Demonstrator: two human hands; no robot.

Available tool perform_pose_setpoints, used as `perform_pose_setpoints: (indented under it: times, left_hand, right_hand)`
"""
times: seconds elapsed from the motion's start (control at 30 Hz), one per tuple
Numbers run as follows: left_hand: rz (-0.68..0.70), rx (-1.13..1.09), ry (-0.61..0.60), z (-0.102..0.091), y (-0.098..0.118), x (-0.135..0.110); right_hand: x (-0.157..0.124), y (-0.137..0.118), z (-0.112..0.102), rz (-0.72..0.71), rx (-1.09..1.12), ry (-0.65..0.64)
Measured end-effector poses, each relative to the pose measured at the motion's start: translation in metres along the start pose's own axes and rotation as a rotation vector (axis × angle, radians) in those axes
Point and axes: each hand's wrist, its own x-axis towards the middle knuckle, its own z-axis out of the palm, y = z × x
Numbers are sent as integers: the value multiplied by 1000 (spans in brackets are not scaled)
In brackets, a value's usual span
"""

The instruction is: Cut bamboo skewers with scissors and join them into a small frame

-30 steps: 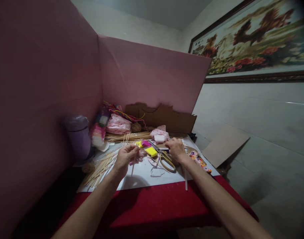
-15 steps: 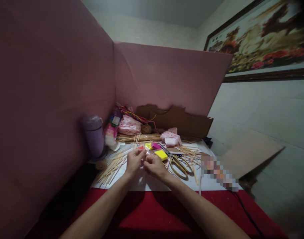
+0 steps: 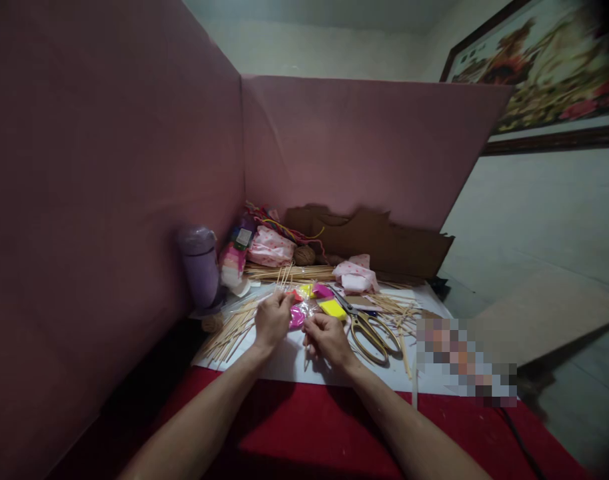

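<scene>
My left hand (image 3: pixel 272 319) and my right hand (image 3: pixel 326 338) are close together over a white sheet (image 3: pixel 289 360) on the red table (image 3: pixel 304 427). Both have their fingers pinched on a small pink piece (image 3: pixel 297 316) held between them. A thin stick (image 3: pixel 307 353) hangs down under my right hand. Just beyond the hands lie yellow and magenta foam blocks (image 3: pixel 329 307). Gold-handled scissors (image 3: pixel 369 330) lie right of my right hand.
Loose bamboo sticks (image 3: pixel 229 330) spread left of the hands and more lie in a bundle (image 3: pixel 289 273) behind. A purple cup (image 3: pixel 200 267) stands by the pink partition (image 3: pixel 114 200). Pink dotted cloth (image 3: pixel 355 275), a twine ball (image 3: pixel 304 255) and torn cardboard (image 3: pixel 379 243) sit at the back.
My right hand came from the scissors across to my left hand and joined it on the pink piece. The view has turned left.
</scene>
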Motion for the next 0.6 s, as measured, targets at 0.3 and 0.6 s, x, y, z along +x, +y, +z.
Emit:
perform_pose_setpoints:
  times: [0.3, 0.6]
  left_hand:
    - [-151, 701, -374, -60, -9, 34]
    - [-99, 788, -365, -63, -23, 25]
  right_hand:
    - [6, 9, -8, -112, -50, 160]
    - [3, 4, -10, -230, -197, 197]
